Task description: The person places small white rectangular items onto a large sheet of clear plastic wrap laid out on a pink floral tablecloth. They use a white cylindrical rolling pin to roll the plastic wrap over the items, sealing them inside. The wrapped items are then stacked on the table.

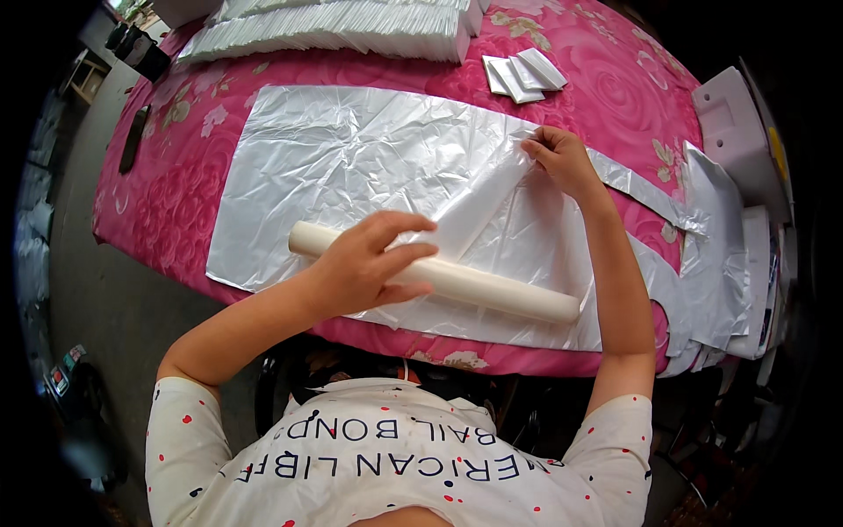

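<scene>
Spread over the table is a large crinkled sheet of shiny white plastic film [290, 167]. My right hand [562, 158] pinches the far edge of a plastic layer and lifts it, so a fold [483, 206] slants down toward the middle. A cream-coloured tube [492, 288] lies across the near part of the sheet, tilted down to the right. My left hand [378, 259] is over the tube's left half with fingers apart; whether it touches the tube I cannot tell.
A pink floral cloth [606, 79] covers the table. Long rows of stacked folded white packets [342, 33] stand at the back, with several loose packets [524, 75] nearby. A dark flat object [133, 139] lies at left. More plastic film [716, 255] and a white foam box [738, 132] are at right.
</scene>
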A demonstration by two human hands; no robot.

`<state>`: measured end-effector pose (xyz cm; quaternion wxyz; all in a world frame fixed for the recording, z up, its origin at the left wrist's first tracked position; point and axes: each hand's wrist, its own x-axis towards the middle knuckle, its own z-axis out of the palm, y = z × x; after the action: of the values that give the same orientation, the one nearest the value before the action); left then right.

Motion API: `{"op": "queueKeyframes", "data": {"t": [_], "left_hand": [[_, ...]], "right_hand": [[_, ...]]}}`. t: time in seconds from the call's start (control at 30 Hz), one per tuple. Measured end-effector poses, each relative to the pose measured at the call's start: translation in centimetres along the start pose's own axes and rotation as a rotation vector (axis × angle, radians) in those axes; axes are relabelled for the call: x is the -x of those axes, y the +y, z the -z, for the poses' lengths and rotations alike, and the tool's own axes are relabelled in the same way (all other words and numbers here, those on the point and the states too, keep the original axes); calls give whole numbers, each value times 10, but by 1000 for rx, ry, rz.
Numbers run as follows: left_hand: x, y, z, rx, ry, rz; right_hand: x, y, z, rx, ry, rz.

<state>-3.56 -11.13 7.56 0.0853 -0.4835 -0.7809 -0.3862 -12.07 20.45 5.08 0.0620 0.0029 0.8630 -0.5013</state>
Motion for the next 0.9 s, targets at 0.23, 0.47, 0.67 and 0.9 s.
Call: {"op": "queueKeyframes", "data": {"t": [0.23,0.47,0.67,0.9], "left_hand": [[35,9,-26,-176,-545,-309],[50,14,-36,-55,-670,-150],[62,29,-46,-106,-572,-111],[61,38,-50,-152,-608,-93]], "right_hand": [[-9,1,2,-121,-35,-116],[19,-16,-22,117,368,41],[105,-68,-65,445,-12,439],[158,-46,-88,610,95,305]]}}
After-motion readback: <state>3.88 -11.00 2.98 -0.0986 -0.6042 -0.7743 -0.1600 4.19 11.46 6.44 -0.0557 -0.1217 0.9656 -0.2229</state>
